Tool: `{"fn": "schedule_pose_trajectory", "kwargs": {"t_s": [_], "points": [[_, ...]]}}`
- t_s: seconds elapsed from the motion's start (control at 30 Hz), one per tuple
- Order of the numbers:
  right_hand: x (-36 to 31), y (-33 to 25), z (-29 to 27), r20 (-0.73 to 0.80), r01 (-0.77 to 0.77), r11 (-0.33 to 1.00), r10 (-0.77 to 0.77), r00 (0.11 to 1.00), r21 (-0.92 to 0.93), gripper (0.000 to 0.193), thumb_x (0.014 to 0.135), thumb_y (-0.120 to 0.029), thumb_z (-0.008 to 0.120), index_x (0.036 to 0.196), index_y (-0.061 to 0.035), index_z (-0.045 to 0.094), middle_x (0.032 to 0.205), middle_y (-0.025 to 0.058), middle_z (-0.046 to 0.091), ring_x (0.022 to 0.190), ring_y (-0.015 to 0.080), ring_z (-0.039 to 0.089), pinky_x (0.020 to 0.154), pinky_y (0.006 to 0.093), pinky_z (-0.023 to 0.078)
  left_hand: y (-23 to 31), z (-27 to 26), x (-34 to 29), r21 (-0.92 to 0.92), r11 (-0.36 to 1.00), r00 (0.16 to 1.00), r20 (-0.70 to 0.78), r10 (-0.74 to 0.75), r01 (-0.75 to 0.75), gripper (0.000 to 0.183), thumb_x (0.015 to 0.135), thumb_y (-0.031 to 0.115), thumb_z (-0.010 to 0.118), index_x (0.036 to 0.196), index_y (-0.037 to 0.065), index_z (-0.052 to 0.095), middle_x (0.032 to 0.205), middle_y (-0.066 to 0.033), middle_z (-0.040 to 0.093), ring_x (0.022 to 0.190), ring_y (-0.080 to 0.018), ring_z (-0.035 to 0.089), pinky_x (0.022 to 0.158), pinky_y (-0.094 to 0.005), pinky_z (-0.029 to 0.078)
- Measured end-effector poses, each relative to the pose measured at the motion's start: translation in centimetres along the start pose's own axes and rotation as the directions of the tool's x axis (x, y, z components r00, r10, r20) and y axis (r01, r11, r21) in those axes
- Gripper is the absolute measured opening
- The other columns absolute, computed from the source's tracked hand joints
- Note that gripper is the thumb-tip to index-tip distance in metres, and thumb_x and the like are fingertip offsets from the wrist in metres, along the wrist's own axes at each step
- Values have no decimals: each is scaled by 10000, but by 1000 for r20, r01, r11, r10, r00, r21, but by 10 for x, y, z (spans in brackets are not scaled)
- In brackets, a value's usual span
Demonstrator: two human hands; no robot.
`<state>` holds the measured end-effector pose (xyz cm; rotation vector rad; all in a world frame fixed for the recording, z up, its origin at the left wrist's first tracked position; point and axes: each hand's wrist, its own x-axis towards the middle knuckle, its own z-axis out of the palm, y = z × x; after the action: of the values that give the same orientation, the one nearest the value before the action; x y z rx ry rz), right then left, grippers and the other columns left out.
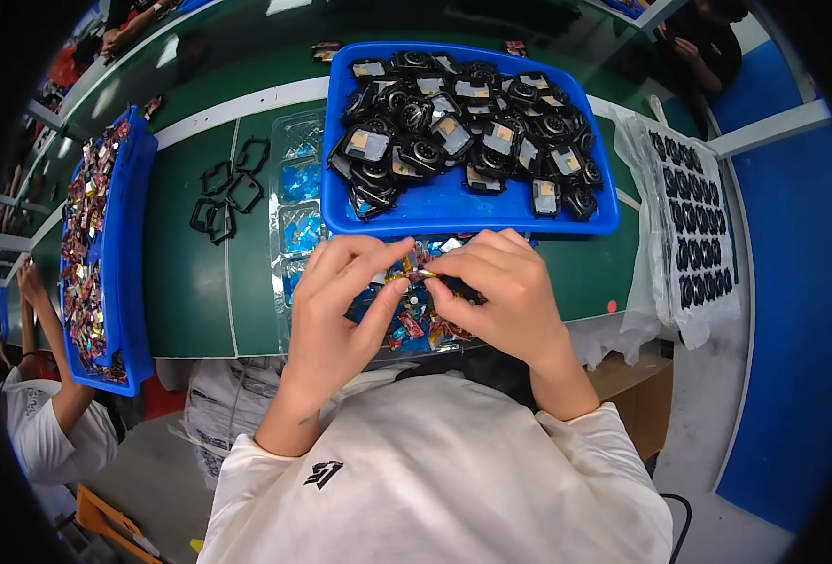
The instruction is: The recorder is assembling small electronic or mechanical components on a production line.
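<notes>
In front of my body, my left hand (336,287) and my right hand (500,291) meet over the near edge of the green table. Between their fingertips is a small, shiny, yellowish and silver part (415,275), too small to name. My right thumb and forefinger pinch one end, and my left fingers are closed at the other. Below lie several small red, yellow and silver parts (410,326), partly hidden by my hands. Just beyond my fingers stands a blue tray (378,226) heaped with black watch-like cases (453,136).
A clear plastic tray (278,221) holds blue-filmed pieces. Black frames (245,192) lie left of it on the green table (186,291). Farther left, a blue bin (134,235) is full of small coloured parts. At right, a white-wrapped tray (658,235) holds rows of black parts. Other people work nearby.
</notes>
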<state>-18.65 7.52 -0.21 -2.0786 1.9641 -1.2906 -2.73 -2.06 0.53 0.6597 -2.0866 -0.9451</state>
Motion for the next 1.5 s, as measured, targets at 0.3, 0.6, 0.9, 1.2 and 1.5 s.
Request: {"fn": "schedule_pose_trajectory", "kwargs": {"t_s": [0.3,0.6,0.9,1.2,1.5], "points": [[-2,-3,3,51,41,993,-47,998,114,154,617,-57,726,749,-72,649,708,20,617,647,179,544,589,296,387,-12,-4,-6,-107,994,991,125,50,-36,143,672,21,751,803,41,695,758,-42,630,725,-166,563,635,-263,405],[2,-2,1,41,57,984,-65,997,167,132,637,-64,723,738,-79,641,680,11,591,650,177,536,606,296,376,-21,-6,-14,-515,813,960,207,-189,271,132,675,13,772,780,19,693,784,-39,654,718,-107,551,619,-216,399],[10,-7,-8,115,37,998,-43,992,59,567,589,-168,795,1120,-92,612,977,49,602,868,253,548,745,345,429,-14,-7,-4,-464,832,949,77,-305,305,93,772,-2,708,837,-12,643,796,-25,631,692,-54,499,631,-184,396],[17,-8,-6,-7,-4,973,6,1000,229,529,654,-94,781,1142,-11,595,1036,115,627,907,246,576,774,344,458,-14,-13,-9,-702,594,904,176,-389,392,78,838,-11,636,884,-20,573,848,-69,634,791,-94,589,700,-198,449],[7,-7,-1,97,-283,846,269,958,452,149,757,26,700,905,25,685,831,89,652,673,98,586,553,207,454,-11,-6,-13,-723,578,918,209,-338,378,94,876,22,594,903,12,504,871,-110,644,744,-111,597,722,-228,458]]}}
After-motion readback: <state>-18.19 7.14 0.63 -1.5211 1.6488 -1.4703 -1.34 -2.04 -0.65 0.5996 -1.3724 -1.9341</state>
